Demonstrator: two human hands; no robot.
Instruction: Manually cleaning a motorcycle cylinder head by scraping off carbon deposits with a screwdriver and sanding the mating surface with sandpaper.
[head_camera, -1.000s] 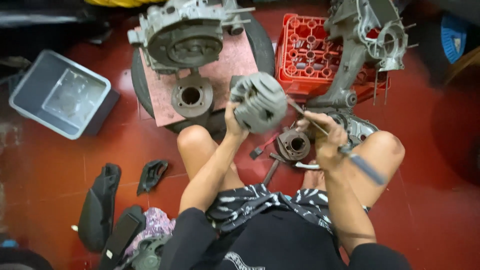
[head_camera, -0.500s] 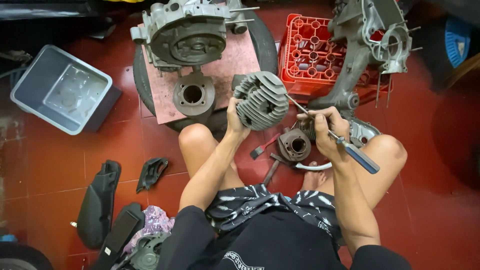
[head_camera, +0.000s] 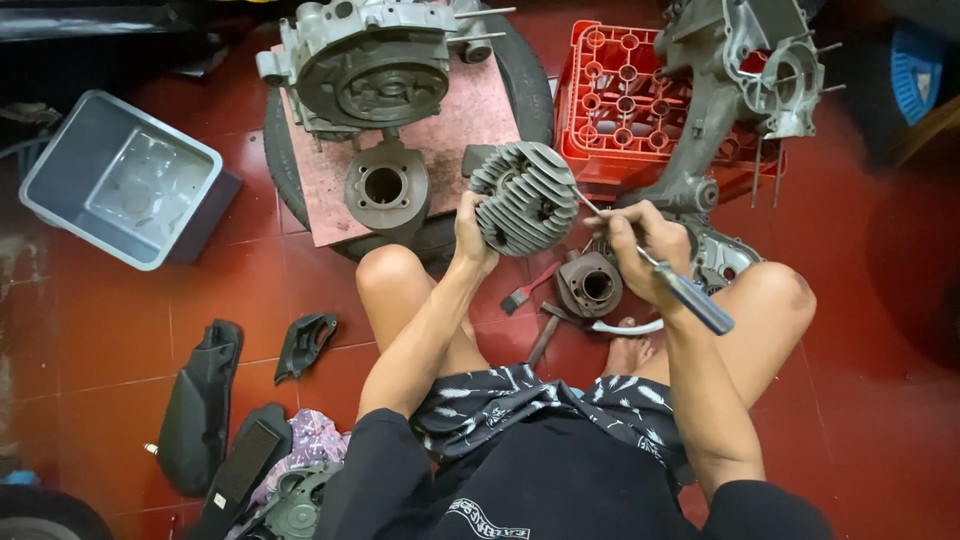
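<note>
Scene: a person sits on a red tiled floor (head_camera: 120, 330) among stripped engine parts.
Left hand (head_camera: 470, 235): wrapped tight around a finned grey cylinder (head_camera: 525, 195), held up just above the knees.
Right hand (head_camera: 640, 245): closed on a blue-handled screwdriver (head_camera: 690, 298), its thin tip set against the fins.
Step in hand: scraping or picking at the fins, most likely; the contact point is too small to be sure.
Next move calls for: a steady left hold and short, controlled strokes.
Nearby: an engine casing (head_camera: 365, 70) on a pink board, and a red crate (head_camera: 620, 90).
</note>
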